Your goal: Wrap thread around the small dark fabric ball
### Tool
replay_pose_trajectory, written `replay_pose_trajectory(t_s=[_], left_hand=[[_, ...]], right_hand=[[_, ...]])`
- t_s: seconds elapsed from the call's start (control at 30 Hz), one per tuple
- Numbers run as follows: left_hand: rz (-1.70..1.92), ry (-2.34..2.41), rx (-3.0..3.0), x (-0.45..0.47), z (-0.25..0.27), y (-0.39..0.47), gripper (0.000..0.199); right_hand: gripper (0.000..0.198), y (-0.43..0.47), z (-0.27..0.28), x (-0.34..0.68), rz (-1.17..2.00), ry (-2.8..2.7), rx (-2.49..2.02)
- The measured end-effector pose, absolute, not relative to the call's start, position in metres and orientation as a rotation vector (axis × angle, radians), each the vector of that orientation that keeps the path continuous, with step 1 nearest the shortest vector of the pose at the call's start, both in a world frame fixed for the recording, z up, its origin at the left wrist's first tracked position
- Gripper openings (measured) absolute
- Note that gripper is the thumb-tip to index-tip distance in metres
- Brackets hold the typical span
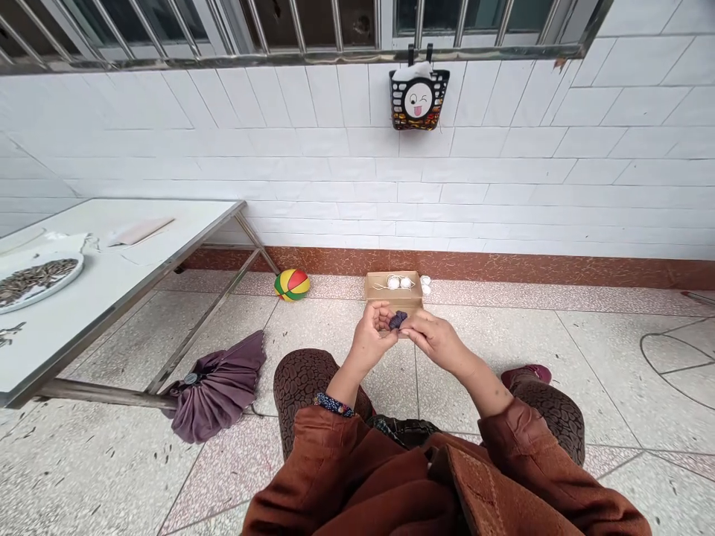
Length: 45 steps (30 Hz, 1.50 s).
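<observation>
A small dark purple bunched piece (398, 320), knitted or crocheted by its look, is between my hands above the floor. My left hand (375, 333) holds it at its left side, fingers curled and thumb beneath. My right hand (434, 339) is closed in a pinch at the piece's right edge; whatever lies inside those fingers is too small to make out. Just beyond the hands, an open cardboard box (372, 286) stands on the floor, partly hidden by them. White balls of yarn (394, 282) with loose strands lie in it.
More white balls (426, 286) sit right of the box. At left stands a white metal-framed table (184, 253) bearing a tray (78, 272) of dark strips. A folded purple umbrella (223, 387) and a coloured ball (292, 284) are nearby. A black basket (398, 97) hangs from window bars.
</observation>
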<state>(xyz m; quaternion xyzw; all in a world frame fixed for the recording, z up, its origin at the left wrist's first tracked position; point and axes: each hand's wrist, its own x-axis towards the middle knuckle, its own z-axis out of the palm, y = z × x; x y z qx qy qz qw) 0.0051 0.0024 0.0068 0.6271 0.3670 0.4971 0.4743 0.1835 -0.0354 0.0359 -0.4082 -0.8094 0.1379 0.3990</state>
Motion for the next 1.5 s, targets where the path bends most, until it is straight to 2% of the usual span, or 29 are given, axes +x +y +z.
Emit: replay_pose_trajectory(t_s=[0.2, 0.37, 0.5, 0.67, 0.87, 1.1, 1.3, 1.5], left_hand=[[1.041, 0.703, 1.575, -0.008, 0.023, -0.016, 0.056], [1.153, 0.593, 1.307, -0.006, 0.021, -0.013, 0.055], [1.312, 0.77, 1.196, 0.0, 0.004, 0.0, 0.051], [1.301, 0.942, 1.287, -0.003, -0.012, 0.004, 0.049], [1.111, 0.864, 1.49, -0.007, -0.011, -0.011, 0.051], [0.932, 0.618, 1.414, 0.0, -0.005, -0.021, 0.051], [1.143, 0.718, 1.263, 0.002, -0.006, -0.018, 0.05], [1.284, 0.922, 1.25, 0.001, -0.009, -0.015, 0.048]], right_hand=[[0.025, -0.016, 0.027, 0.183, 0.516, -1.862, -1.018], [0.03, -0.013, -0.002, 0.176, 0.749, -1.731, -1.147], [0.023, -0.028, -0.016, 0.167, 0.696, -1.847, -1.154], [0.018, -0.039, -0.003, 0.16, 0.625, -2.026, -1.012], [0.022, -0.03, 0.011, 0.174, 0.577, -1.862, -1.017], [0.025, -0.022, -0.008, 0.191, 0.677, -1.725, -1.111], [0.024, -0.033, -0.021, 0.186, 0.728, -1.794, -1.135], [0.022, -0.047, -0.005, 0.181, 0.706, -2.036, -1.01]])
